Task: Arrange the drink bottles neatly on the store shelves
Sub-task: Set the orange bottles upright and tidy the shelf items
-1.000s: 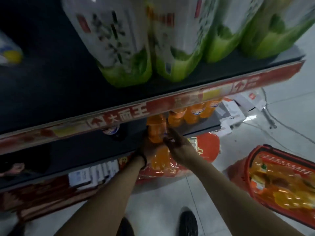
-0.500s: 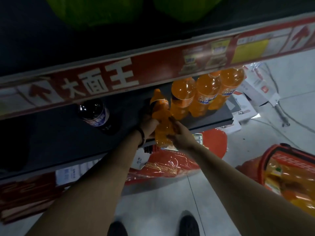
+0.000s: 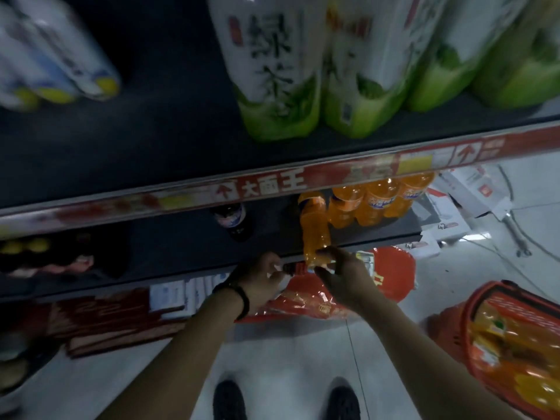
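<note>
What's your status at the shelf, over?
Right hand pinches base of orange bottle, at lower shelf edge. Left hand beside it, grip unclear. Orange row close right, dark bottle left.

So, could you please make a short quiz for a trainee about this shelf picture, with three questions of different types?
1. True or false: the right hand grips the nearest orange bottle at its lower end.
2. What stands on the upper shelf? A) green-labelled bottles B) milk cartons C) snack bags
3. Fill in: on the lower shelf, ___ more orange bottles stand in a row beside the gripped one.
Key: 1 true; 2 A; 3 three.
</note>
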Tool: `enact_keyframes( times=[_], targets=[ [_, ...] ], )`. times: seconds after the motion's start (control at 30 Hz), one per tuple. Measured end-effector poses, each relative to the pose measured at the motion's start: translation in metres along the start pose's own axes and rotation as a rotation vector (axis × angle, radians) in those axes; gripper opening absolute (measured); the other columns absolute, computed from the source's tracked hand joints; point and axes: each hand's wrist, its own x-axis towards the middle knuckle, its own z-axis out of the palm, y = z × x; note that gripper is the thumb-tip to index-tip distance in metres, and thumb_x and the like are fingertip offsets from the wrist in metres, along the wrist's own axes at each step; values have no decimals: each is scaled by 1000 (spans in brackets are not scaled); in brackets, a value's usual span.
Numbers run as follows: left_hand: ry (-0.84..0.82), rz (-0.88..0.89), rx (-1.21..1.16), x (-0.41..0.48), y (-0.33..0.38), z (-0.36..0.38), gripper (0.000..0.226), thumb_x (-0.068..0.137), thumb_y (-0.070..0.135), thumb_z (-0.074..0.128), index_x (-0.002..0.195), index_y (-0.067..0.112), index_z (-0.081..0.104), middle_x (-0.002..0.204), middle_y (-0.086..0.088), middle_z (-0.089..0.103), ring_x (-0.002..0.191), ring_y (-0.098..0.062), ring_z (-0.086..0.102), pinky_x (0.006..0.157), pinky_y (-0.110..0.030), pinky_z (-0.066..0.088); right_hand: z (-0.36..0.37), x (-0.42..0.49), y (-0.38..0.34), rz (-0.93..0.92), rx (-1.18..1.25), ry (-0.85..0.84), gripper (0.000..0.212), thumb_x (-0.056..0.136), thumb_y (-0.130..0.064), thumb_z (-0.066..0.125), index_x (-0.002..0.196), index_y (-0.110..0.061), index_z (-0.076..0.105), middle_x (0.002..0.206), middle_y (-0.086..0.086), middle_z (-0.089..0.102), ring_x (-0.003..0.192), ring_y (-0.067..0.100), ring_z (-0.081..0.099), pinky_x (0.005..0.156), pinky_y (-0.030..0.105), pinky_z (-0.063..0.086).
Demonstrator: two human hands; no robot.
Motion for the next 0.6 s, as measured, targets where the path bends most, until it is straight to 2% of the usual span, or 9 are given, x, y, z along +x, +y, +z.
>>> enact_keyframes(
  times=[0.07,0.13,0.2,0.27,0.37,0.4,0.47,0.53,0.6],
  targets=[
    [34,33,37,-58,9,-28,20,93,55,54,107,41,56,106,7,70,99,-14,67,89,-34,55,-12,-26,-37,-77,15,-66,23,100,-21,66,123,-20,64,109,0,71,97,16,68,83,29,59],
    [128,51,76,-110,13,-53,6,100,44,56,101,40,59,96,12,69,88,-7,66,83,-34,58,-22,-54,-77,-142,6,-127,17,100,-18,63,117,-20,67,106,-5,73,98,10,68,87,30,59],
    [222,47,118,-163,17,-78,7,103,43,56,107,42,62,101,18,67,90,-3,66,84,-34,59,-30,-77,-116,-190,-11,-163,19,98,-27,65,117,-28,68,109,-12,73,102,4,68,91,33,59],
    [316,53,132,-215,17,-105,12,105,44,53,115,44,60,108,24,64,95,-1,64,85,-30,58,-32,-99,-152,-230,-11,-171,20,98,-32,65,117,-37,66,111,-17,72,103,2,68,91,28,58],
    [403,65,93,-278,16,-148,16,107,45,52,123,46,55,117,25,60,97,0,64,87,-24,56,-29,-128,-214,-283,4,-135,16,98,-30,67,103,-45,65,102,-19,72,93,0,68,84,27,57],
    [422,69,76,-294,14,-163,19,107,44,53,126,45,54,119,24,60,99,1,64,88,-22,56,-24,-136,-238,-300,19,-127,14,99,-28,67,98,-42,66,97,-15,73,89,4,69,80,30,58],
    [477,81,47,-316,4,-194,21,107,43,54,129,42,55,121,22,60,103,2,63,92,-21,55,-8,-143,-286,-320,18,-176,6,102,-28,63,102,-28,69,95,1,73,90,22,70,77,36,56],
    [541,77,32,-330,-12,-226,21,106,43,56,127,41,55,124,20,58,106,1,61,96,-24,55,17,-147,-332,-347,-22,-248,19,105,-29,59,111,-13,67,105,17,69,100,37,64,73,34,50],
    [616,79,49,-338,-34,-259,27,107,43,55,133,40,53,129,19,53,109,-4,59,97,-26,55,40,-146,-378,-405,-24,-266,16,104,-30,59,110,-16,65,105,14,67,99,35,64,73,31,49]
  ],
)
